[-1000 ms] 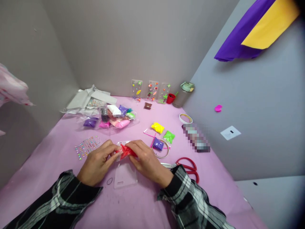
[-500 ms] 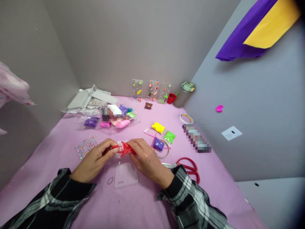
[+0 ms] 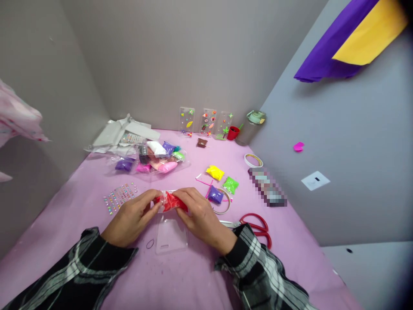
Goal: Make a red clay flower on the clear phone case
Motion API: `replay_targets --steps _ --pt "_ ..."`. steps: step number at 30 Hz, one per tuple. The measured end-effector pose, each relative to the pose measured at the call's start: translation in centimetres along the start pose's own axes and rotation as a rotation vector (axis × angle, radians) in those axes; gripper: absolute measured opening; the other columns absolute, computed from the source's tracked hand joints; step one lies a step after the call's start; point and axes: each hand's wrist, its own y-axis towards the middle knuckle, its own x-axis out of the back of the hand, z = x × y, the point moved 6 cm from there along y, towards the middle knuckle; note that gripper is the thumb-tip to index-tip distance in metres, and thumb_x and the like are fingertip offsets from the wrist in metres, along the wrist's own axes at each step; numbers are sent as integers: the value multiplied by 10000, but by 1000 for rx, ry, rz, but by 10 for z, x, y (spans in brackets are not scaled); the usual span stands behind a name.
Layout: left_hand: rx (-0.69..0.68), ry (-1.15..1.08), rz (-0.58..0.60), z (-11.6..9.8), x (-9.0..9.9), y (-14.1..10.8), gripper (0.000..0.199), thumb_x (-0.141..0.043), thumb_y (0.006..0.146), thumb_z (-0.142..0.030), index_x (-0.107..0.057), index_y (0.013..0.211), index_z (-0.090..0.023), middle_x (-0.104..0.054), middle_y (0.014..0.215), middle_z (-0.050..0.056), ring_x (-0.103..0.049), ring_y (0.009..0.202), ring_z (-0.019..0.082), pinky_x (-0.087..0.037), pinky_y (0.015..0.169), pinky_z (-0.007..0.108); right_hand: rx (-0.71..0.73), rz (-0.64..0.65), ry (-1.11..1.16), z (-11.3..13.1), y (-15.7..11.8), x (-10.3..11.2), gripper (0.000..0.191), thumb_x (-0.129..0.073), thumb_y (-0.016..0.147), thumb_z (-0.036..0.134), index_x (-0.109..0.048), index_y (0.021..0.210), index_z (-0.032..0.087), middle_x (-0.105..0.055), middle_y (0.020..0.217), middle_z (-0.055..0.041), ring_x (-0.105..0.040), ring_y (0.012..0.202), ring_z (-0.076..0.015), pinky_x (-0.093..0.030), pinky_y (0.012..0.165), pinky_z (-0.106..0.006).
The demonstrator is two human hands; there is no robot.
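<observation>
Between my two hands is a small clear packet of red modelling clay [image 3: 172,201], held above the table. My left hand [image 3: 130,219] pinches its left end between thumb and fingers. The right end sits in my right hand [image 3: 200,215], with the fingers over the top and the thumb below. Directly beneath lies a clear phone case [image 3: 172,239], its upper part hidden by the packet and my hands. A sheet of gem stickers [image 3: 120,197] lies beyond my left hand. Red-handled scissors [image 3: 256,224] rest beside my right wrist, partly covered by the sleeve.
Yellow [image 3: 215,172], green [image 3: 230,185] and purple clay packets [image 3: 215,195] lie right of centre, near tape rolls [image 3: 253,161]. A bag of coloured clay [image 3: 161,157] sits farther back. Decorated cases [image 3: 208,122], a red cup [image 3: 232,133] and a bottle [image 3: 250,129] stand by the wall.
My left hand has shifted slightly right, closer to my right hand, and its fingers have moved along the packet's left end. The right hand keeps its hold. The view has shifted slightly.
</observation>
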Motion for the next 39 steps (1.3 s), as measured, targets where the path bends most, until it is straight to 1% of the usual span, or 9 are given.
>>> replay_targets --steps 3,9,17,21,26,29,32,35,39 --pt "-29 -3 19 -1 -1 1 248 -444 983 -416 -613 980 -234 -656 878 4 -605 782 183 -450 738 292 -15 7 25 -2 0 0 362 -561 930 66 -564 1267 200 -660 1185 -104 -612 1117 -226 -552 966 -413" --pt "3 -119 142 1 -4 2 256 -512 962 -441 -616 863 -230 -582 742 -30 -527 663 164 -409 632 255 -84 15 88 -9 1 1 314 -592 926 79 -600 1220 190 -676 1144 -91 -625 1072 -212 -541 948 -397" --pt "145 -592 325 -6 2 -2 261 -645 885 -460 -588 807 -218 -442 665 -69 -353 527 98 -290 478 201 -200 -118 198 -17 3 9 266 -665 908 116 -647 1158 206 -701 1081 -44 -655 975 -174 -527 884 -320" --pt "202 -841 430 -6 -6 -10 316 -695 872 -512 -555 862 -229 -376 593 -101 -254 460 73 -226 427 184 -265 -260 35 -43 1 23 247 -681 928 200 -640 1170 177 -708 1075 -80 -663 942 -204 -548 851 -350" --pt "293 -1165 299 -6 -21 -6 521 -753 792 -629 -480 688 -198 -383 579 -94 -184 444 43 -197 360 145 -355 -173 -338 -74 -1 30 331 -689 928 238 -619 1238 145 -694 1146 -175 -660 1071 -310 -552 919 -512" --pt "355 -1218 197 -9 -32 -3 466 -724 864 -539 -497 671 -181 -445 618 -73 -305 447 38 -355 396 138 -275 -192 -374 -56 3 30 381 -657 948 233 -584 1305 122 -659 1234 -217 -617 1175 -338 -515 998 -566" --pt "408 -1284 99 -12 -42 -4 350 -821 806 -444 -600 768 -174 -621 778 -27 -569 608 70 -559 604 183 -48 -267 -305 -12 7 29 409 -549 1010 237 -513 1395 102 -623 1328 -212 -559 1281 -306 -480 1087 -522" --pt "405 -1342 67 -18 -50 -6 299 -841 802 -402 -644 836 -180 -691 840 -1 -670 755 121 -606 737 221 141 -250 -231 25 6 24 402 -479 1031 201 -488 1426 124 -631 1351 -182 -527 1343 -272 -447 1140 -504" --pt "413 -1372 5 -23 -49 -4 229 -811 847 -315 -660 979 -205 -703 894 -11 -682 794 109 -608 779 206 172 -290 -209 37 4 30 362 -472 1024 151 -526 1381 135 -676 1292 -155 -583 1288 -248 -468 1127 -474"
